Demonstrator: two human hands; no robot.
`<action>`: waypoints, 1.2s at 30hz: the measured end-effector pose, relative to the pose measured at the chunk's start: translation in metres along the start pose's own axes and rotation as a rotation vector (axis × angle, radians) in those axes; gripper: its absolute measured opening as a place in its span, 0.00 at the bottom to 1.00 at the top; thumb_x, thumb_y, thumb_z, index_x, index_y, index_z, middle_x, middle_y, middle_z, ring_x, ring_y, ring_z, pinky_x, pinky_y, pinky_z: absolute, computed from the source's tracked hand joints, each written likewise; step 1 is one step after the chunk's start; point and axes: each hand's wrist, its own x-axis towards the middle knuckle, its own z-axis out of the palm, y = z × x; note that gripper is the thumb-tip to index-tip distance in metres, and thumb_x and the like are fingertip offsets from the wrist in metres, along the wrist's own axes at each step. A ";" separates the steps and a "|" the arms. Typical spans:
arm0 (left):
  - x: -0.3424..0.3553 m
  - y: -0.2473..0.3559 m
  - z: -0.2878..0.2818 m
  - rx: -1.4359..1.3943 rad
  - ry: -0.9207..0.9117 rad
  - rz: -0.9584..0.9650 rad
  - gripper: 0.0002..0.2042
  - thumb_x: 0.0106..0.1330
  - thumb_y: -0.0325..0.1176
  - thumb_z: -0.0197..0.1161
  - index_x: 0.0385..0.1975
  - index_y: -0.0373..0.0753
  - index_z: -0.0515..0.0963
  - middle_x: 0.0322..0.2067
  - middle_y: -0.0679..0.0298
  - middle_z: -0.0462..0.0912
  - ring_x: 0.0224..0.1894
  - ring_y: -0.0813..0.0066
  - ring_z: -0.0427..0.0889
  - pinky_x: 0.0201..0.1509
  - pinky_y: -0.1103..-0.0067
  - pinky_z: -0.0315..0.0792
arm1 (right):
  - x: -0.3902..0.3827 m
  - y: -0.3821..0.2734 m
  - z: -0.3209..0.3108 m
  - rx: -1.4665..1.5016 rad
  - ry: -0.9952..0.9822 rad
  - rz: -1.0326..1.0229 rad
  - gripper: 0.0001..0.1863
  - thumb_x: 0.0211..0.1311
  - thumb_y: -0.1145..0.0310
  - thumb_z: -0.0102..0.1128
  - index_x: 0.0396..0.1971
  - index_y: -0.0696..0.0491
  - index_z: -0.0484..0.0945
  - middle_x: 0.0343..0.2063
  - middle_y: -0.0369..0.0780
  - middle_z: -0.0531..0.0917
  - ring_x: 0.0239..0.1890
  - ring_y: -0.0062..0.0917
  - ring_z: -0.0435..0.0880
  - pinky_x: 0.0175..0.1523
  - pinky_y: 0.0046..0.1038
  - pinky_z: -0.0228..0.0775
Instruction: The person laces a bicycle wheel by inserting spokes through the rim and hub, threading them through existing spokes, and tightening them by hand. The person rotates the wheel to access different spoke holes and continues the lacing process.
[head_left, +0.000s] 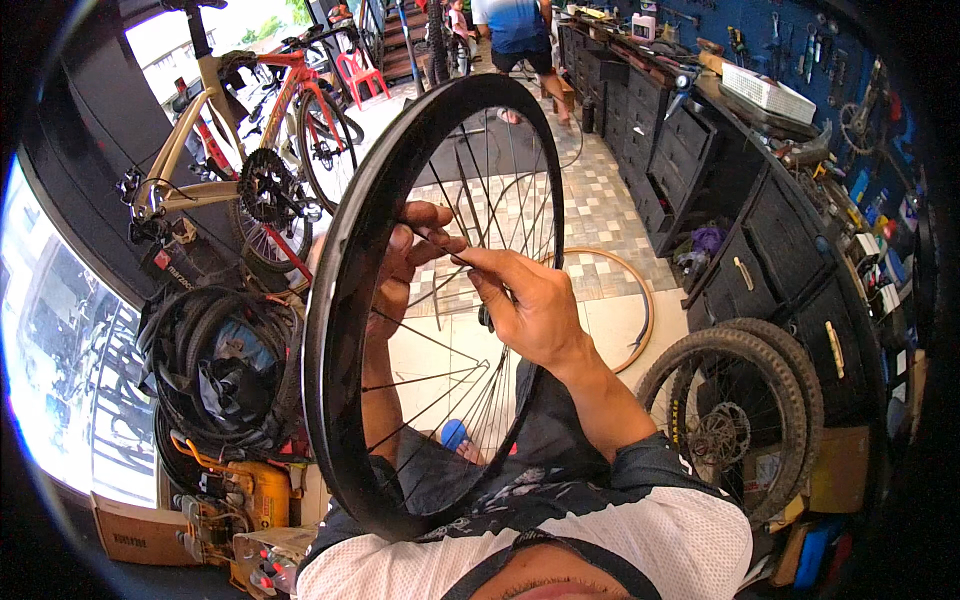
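Rim held upright over the lap, close to the chest. Left hand reached through from behind, fingers curled around a spoke near the top. Right hand in front, thumb and forefinger pinched shut on the same spoke. Many spokes already laced at the lower part; upper span sparse, so lacing judged partly done, more left. Knobby wheels against the cabinet, bike behind.
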 end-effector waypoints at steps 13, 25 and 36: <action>0.008 -0.002 0.001 -0.123 -0.075 0.106 0.18 0.75 0.35 0.65 0.58 0.34 0.75 0.44 0.62 0.78 0.47 0.70 0.79 0.47 0.70 0.83 | 0.000 -0.001 0.009 -0.005 -0.040 0.008 0.13 0.69 0.69 0.65 0.52 0.47 0.84 0.33 0.41 0.88 0.30 0.39 0.88 0.32 0.37 0.80; -0.018 -0.002 -0.008 -0.185 0.066 0.149 0.17 0.79 0.39 0.58 0.56 0.32 0.78 0.51 0.56 0.81 0.50 0.67 0.80 0.55 0.64 0.78 | -0.002 -0.009 0.011 -0.028 -0.066 -0.008 0.13 0.68 0.69 0.66 0.51 0.48 0.84 0.34 0.41 0.88 0.30 0.39 0.88 0.31 0.37 0.80; -0.009 0.015 0.029 -0.209 -0.028 0.238 0.09 0.75 0.31 0.63 0.49 0.35 0.77 0.40 0.64 0.76 0.45 0.71 0.75 0.45 0.69 0.75 | -0.001 -0.028 -0.010 -0.086 -0.085 0.024 0.13 0.66 0.71 0.67 0.50 0.49 0.85 0.31 0.41 0.86 0.27 0.37 0.87 0.30 0.36 0.78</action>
